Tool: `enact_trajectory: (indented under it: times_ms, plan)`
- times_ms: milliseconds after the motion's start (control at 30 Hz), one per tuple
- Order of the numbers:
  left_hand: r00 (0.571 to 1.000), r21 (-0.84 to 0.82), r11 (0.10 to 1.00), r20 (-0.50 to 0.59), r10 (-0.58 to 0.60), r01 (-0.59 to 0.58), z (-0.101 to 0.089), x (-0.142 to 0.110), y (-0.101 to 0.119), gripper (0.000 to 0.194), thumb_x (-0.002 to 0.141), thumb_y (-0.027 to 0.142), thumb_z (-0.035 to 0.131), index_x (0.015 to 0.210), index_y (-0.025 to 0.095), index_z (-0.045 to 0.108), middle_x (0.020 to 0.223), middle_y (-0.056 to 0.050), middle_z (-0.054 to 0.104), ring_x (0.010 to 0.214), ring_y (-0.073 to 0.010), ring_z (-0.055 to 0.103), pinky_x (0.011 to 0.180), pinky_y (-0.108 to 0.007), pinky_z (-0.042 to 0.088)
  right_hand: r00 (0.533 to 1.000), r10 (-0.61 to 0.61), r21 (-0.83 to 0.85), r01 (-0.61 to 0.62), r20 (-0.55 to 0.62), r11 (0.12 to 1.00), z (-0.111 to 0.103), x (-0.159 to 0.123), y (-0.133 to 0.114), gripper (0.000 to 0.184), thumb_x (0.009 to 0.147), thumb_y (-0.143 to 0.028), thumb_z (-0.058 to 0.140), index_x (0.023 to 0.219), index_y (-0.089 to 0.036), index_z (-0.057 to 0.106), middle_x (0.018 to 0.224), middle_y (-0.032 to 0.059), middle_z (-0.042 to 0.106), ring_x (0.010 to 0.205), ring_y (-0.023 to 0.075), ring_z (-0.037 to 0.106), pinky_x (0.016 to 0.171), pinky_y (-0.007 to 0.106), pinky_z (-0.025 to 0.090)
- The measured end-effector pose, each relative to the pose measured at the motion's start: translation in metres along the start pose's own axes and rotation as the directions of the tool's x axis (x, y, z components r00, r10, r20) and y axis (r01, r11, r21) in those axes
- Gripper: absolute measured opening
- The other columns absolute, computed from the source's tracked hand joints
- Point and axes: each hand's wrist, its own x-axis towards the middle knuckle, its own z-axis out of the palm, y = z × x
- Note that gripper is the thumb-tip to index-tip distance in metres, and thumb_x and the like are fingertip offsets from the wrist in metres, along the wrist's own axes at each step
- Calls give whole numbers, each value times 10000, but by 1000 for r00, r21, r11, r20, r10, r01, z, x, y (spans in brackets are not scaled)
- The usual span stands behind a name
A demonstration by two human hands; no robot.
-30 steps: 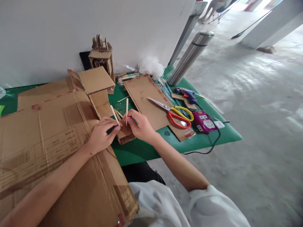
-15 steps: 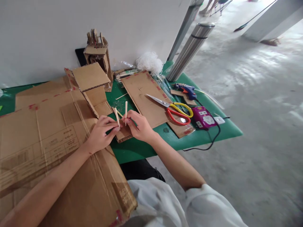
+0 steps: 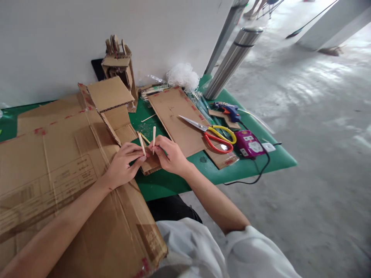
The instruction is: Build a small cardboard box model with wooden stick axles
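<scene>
Pinched between the fingers of my left hand (image 3: 126, 162) is a thin pale wooden stick (image 3: 142, 144), leaning slightly left. My right hand (image 3: 169, 154) grips a second wooden stick (image 3: 154, 135), held nearly upright a little to the right of the first. Both hands meet over a small cardboard piece (image 3: 150, 165) at the table's near side, their fingertips close together. How the sticks' lower ends touch the cardboard is hidden by the fingers. A yellowish stick (image 3: 144, 138) lies just behind them.
A large flattened cardboard box (image 3: 72, 166) covers the left side. Scissors (image 3: 213, 133) rest on a cardboard sheet (image 3: 174, 116). Right of them are a blue glue gun (image 3: 230, 111), a purple power socket (image 3: 249, 144) with its cord, and a steel flask (image 3: 233, 63). Behind stands a cardboard structure (image 3: 118, 63).
The view has shifted slightly, moving the table items a little up and left. Both hands keep hold of their sticks; the left stick's tilt has varied slightly.
</scene>
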Motion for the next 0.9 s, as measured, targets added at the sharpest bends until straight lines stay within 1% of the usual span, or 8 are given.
enact_trajectory:
  times_ms: [167, 433, 600, 800, 900]
  plan:
    - [999, 7, 1000, 33, -22, 21, -2, -1, 3, 268, 1027, 248, 480, 1051, 226, 746, 1074, -62, 727, 1029, -218, 594, 937, -409, 492, 1000, -12, 5, 12, 24, 1000, 0, 1, -1, 192, 1021, -184, 386, 854, -230, 470, 892, 55, 618, 796, 172, 560, 743, 340, 442]
    - [999, 16, 1000, 35, -10, 10, 1, -2, -3, 266, 1032, 276, 485, 1055, 244, 748, 1058, -60, 721, 1023, -218, 584, 929, -405, 492, 997, 39, 35, -42, 70, 999, -4, 1, -1, 215, 1036, -217, 359, 853, -230, 471, 896, 52, 620, 803, 172, 572, 764, 341, 441]
    - [999, 5, 1000, 34, 15, -15, 1, -1, -2, 249, 1029, 273, 493, 1066, 248, 738, 1042, -57, 707, 990, -209, 570, 917, -381, 483, 996, 37, 55, -42, 84, 998, -5, 1, -2, 218, 1037, -206, 355, 852, -232, 469, 894, 43, 624, 814, 169, 577, 777, 332, 439]
    - [998, 22, 1000, 53, -18, 17, 1, -1, -2, 279, 1038, 310, 469, 1057, 241, 739, 1036, -62, 710, 999, -216, 570, 931, -400, 484, 993, 65, 71, -72, 99, 995, -6, -1, -2, 217, 1037, -219, 344, 876, -228, 489, 907, 51, 624, 816, 170, 586, 782, 335, 457]
    - [999, 25, 1000, 53, -10, 9, 0, -1, -1, 275, 1037, 298, 470, 1061, 240, 738, 1043, -62, 711, 999, -214, 571, 927, -398, 485, 993, 60, 68, -66, 99, 995, -6, -1, -2, 218, 1035, -218, 348, 878, -225, 499, 908, 54, 625, 816, 170, 586, 776, 333, 464]
